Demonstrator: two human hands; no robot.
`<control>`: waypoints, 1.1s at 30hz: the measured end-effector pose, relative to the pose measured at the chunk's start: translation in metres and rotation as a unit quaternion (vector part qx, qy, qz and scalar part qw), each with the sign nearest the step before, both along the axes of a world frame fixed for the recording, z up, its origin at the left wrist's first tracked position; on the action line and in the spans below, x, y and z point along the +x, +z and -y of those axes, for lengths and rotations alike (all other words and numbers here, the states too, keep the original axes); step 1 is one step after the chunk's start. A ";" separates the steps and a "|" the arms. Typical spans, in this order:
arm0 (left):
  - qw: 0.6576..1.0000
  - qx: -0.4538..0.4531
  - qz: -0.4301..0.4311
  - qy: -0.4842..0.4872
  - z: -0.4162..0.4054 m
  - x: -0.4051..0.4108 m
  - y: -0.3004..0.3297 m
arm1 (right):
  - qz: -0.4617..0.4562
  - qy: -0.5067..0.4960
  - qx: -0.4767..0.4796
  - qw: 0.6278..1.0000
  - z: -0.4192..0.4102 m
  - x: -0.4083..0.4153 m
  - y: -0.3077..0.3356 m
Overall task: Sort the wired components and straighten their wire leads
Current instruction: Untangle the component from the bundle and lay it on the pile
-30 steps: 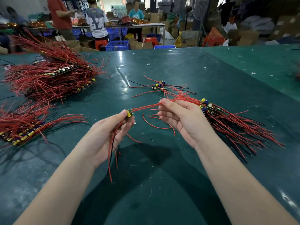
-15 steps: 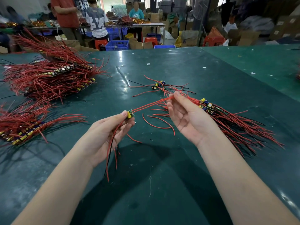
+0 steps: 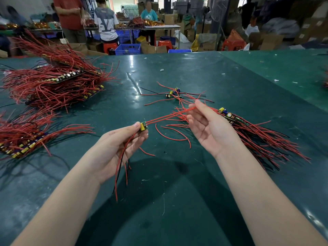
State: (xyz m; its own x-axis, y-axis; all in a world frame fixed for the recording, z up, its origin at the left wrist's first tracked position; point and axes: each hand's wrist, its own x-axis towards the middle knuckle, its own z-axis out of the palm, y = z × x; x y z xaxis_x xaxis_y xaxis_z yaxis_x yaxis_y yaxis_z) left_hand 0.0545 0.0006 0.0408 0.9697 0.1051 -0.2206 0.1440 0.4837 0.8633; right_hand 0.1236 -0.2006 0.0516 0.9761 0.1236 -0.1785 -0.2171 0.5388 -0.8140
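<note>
My left hand (image 3: 117, 148) pinches a small green board with a yellow capacitor (image 3: 144, 125) between thumb and fingertips. More red and black leads hang down from that hand. Red leads (image 3: 170, 115) stretch from the board up to my right hand (image 3: 209, 128), whose thumb and forefinger pinch their far ends near the top. A row of sorted components (image 3: 230, 118) with straightened red leads lies just right of my right hand. A small loose cluster of components (image 3: 173, 94) lies beyond both hands.
The dark green table (image 3: 159, 201) carries a big heap of red-wired boards (image 3: 53, 82) at the far left and another bundle (image 3: 23, 139) at the near left. Loose red wire pieces (image 3: 174, 137) lie between my hands. People work at tables behind.
My right hand has slid outward and up along the red leads, away from the board, pulling them straighter. My left hand has kept its hold on the board.
</note>
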 end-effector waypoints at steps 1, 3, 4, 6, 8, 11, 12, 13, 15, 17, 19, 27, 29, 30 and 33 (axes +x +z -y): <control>1.000 0.000 0.000 0.001 0.000 0.000 0.000 | -0.017 0.011 0.016 1.000 0.001 0.001 0.001; 1.000 0.000 -0.001 -0.001 0.000 0.000 0.000 | -0.043 0.022 0.047 0.998 0.003 0.002 0.002; 1.000 0.002 -0.001 -0.005 0.001 0.000 0.000 | -0.059 0.029 0.069 0.995 0.003 0.002 0.002; 1.000 0.004 -0.002 -0.010 0.002 -0.001 0.000 | -0.096 0.057 0.137 0.984 0.003 0.001 0.004; 1.000 0.000 -0.005 -0.009 0.001 -0.001 0.001 | -0.112 0.083 0.189 0.972 0.002 0.000 0.004; 1.000 -0.010 -0.013 -0.002 -0.002 0.001 0.001 | -0.074 0.063 0.121 0.988 0.002 0.001 0.003; 1.000 -0.009 -0.014 0.000 -0.002 0.001 0.001 | -0.046 0.046 0.072 0.995 0.002 0.002 0.002; 1.000 -0.007 -0.015 0.000 -0.003 0.001 0.000 | -0.015 0.028 0.027 0.999 0.002 0.003 0.001; 1.000 -0.002 -0.019 -0.002 -0.003 0.001 -0.001 | 0.041 -0.007 -0.037 0.998 0.003 0.003 -0.001; 1.000 0.005 -0.021 -0.010 -0.002 0.000 -0.001 | 0.085 -0.047 -0.091 0.991 0.002 0.004 -0.004; 1.000 0.015 -0.019 -0.018 0.000 0.000 -0.002 | 0.130 -0.095 -0.151 0.975 0.001 0.004 -0.007; 0.999 -0.047 -0.010 0.001 0.012 0.002 -0.004 | 0.091 -0.015 -0.066 0.994 -0.004 0.002 -0.004; 0.997 -0.075 -0.003 0.000 0.013 0.003 -0.004 | 0.044 0.083 -0.045 0.995 -0.013 -0.003 -0.006; 0.996 -0.087 0.000 -0.006 0.013 0.002 -0.003 | 0.040 0.127 -0.053 0.990 -0.017 -0.006 -0.009; 0.996 -0.085 0.020 -0.031 0.014 0.001 -0.004 | 0.076 0.200 -0.073 0.974 -0.028 -0.015 -0.017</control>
State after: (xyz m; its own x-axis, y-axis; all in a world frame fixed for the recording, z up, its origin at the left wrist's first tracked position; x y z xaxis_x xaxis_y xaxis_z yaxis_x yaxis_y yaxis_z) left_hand 0.0560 -0.0132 0.0364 0.9817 0.0088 -0.1903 0.1448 0.6149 0.7752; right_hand 0.1082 -0.1725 0.0349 0.8715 0.4839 -0.0795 -0.2564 0.3116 -0.9150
